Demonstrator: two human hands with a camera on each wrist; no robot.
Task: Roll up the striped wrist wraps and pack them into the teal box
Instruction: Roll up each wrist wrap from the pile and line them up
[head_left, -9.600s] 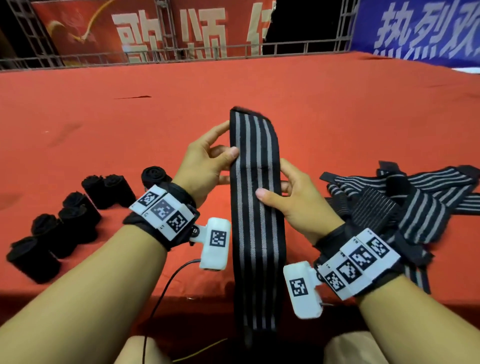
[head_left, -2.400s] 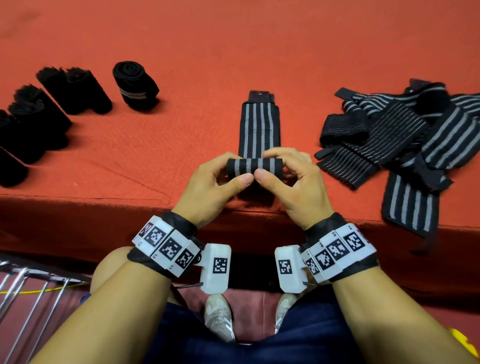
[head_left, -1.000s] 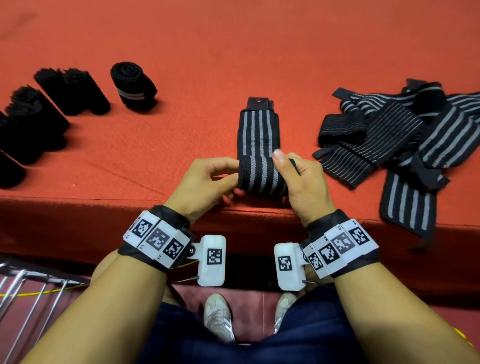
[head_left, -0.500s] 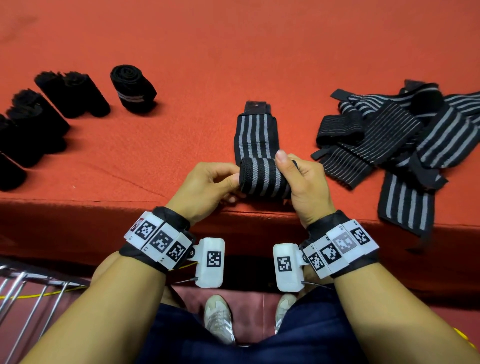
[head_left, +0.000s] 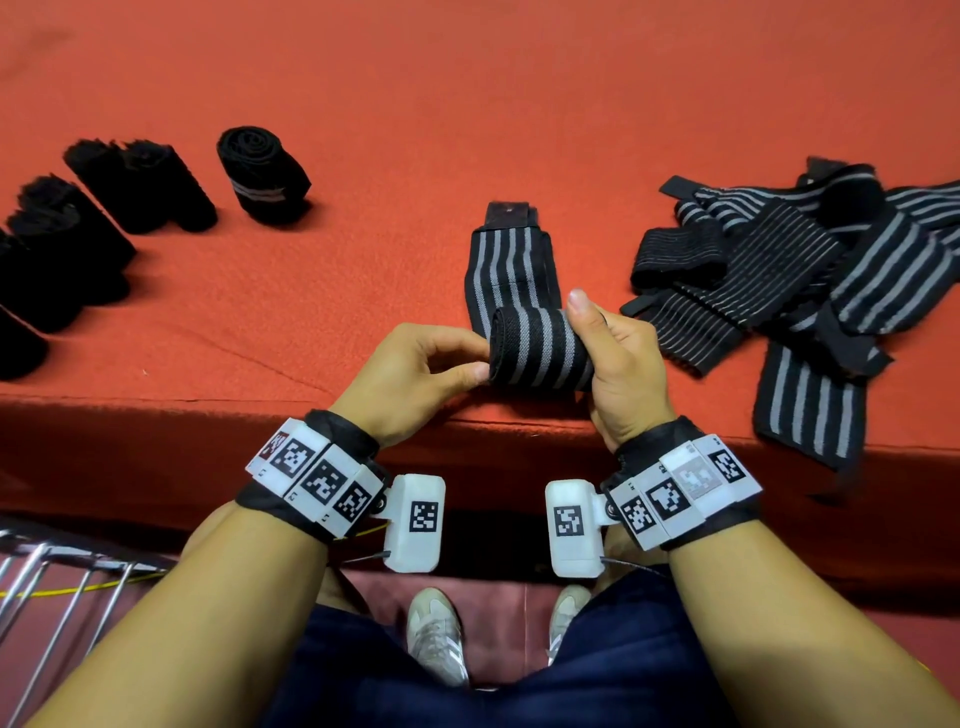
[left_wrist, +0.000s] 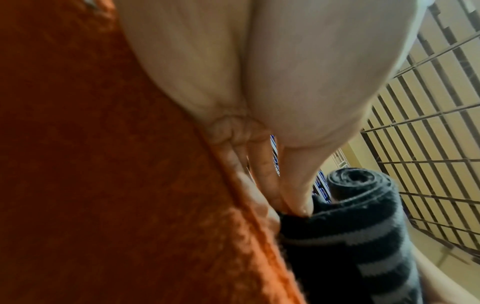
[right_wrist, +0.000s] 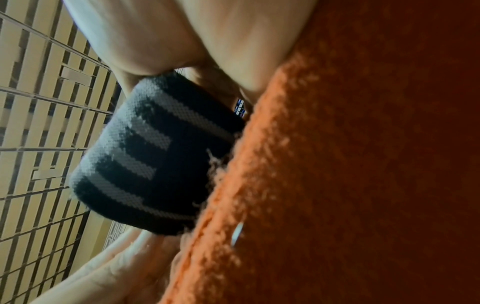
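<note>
A black wrist wrap with grey stripes (head_left: 540, 349) is half rolled near the front edge of the red table. Its flat tail (head_left: 511, 265) lies away from me. My left hand (head_left: 415, 371) pinches the roll's left end (left_wrist: 345, 222) with thumb and fingers. My right hand (head_left: 618, 364) grips the right end (right_wrist: 155, 156), thumb laid over the top. A heap of unrolled striped wraps (head_left: 810, 275) lies to the right. Several rolled black wraps (head_left: 140, 197) stand in a row at the left. No teal box is in view.
The red carpeted table (head_left: 363, 93) ends in a front edge just under my hands. Below it are my legs and white shoes (head_left: 434, 639). A metal frame (head_left: 52, 587) stands at the lower left.
The roll has grown thicker and moved a little away from me, and the flat tail has become shorter. Both hands stay at the roll's ends.
</note>
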